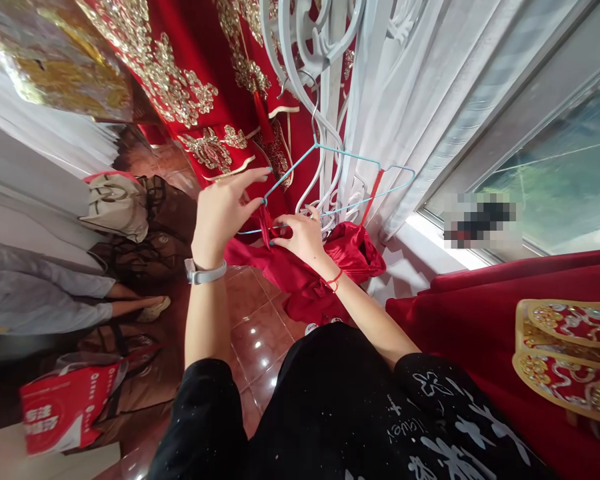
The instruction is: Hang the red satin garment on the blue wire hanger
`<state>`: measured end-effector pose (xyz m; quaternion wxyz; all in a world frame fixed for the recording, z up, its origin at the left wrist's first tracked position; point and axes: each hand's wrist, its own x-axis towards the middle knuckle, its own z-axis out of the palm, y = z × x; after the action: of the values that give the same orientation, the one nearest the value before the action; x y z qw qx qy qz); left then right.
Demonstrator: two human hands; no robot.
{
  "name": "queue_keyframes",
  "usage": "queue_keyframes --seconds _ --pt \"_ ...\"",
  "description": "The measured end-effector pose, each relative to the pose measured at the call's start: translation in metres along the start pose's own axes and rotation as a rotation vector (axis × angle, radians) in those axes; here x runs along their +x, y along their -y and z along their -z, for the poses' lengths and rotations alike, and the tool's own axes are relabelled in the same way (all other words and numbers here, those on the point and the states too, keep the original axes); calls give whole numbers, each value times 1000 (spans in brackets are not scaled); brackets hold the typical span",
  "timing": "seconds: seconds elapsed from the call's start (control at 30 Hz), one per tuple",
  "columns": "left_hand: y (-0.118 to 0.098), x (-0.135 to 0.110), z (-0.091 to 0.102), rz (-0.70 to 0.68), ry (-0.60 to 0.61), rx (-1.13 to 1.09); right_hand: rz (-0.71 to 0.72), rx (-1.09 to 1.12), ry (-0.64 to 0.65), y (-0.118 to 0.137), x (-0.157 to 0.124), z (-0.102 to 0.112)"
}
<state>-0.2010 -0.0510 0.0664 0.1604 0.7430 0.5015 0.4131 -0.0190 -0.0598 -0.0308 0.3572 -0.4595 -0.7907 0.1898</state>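
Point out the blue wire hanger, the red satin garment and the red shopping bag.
blue wire hanger (347, 157): head view, on its upper wire.
red satin garment (353, 250): head view, on the bunched cloth.
red shopping bag (65, 407): head view, on its printed side.

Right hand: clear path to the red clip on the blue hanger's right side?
Probably yes. The right hand pinches red fabric just below the blue hanger; the red clip hangs close by, with nothing visible between.

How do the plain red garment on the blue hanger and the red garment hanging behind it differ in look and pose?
The plain red garment has no decoration; the embroidered red garment carries dense gold embroidery. The plain one sags crumpled under the blue hanger, with the left hand and right hand pinching its strap; the embroidered one hangs spread out, untouched. Both are red.
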Motion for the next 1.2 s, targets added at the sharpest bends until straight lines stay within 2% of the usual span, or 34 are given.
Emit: queue_keyframes --seconds 0.1,0.2,0.27,0.37,0.4,0.5,0.57,0.63,0.8,0.87,0.97,1.03,1.1,1.2 --pt "7 -7 -6 -38 51 125 63 102 -37 -1 -2 -1" --pt "18 -17 -19 -26 130 142 169 342 -97 -13 -12 9" --pt "26 -21 -26 -19 111 187 116 467 -210 -34 -27 22" --pt "35 -21 -31 -13 73 283 -186 391 -491 -86 -63 46" --pt "37 -19 -31 -16 68 304 -313 308 -530 -106 -77 53" --pt "45 -13 -32 -40 62 321 -718 82 -378 -155 -118 67" --pt "50 -9 -33 -61 56 316 -840 61 -339 -173 -138 69" --pt "55 -6 -32 -80 54 314 -874 72 -362 -180 -148 72" --pt "60 0 -28 -123 101 292 -875 152 -453 -175 -144 99" --pt "60 2 -27 -136 108 291 -831 291 -473 -169 -137 115" --pt "61 3 -27 -141 105 290 -584 688 -600 -155 -126 134" --pt "62 3 -27 -142 104 282 -407 802 -708 -145 -118 144" --pt "63 3 -26 -147 114 265 -328 696 -799 -138 -109 153" --pt "64 4 -22 -154 146 244 -289 498 -917 -134 -93 170"
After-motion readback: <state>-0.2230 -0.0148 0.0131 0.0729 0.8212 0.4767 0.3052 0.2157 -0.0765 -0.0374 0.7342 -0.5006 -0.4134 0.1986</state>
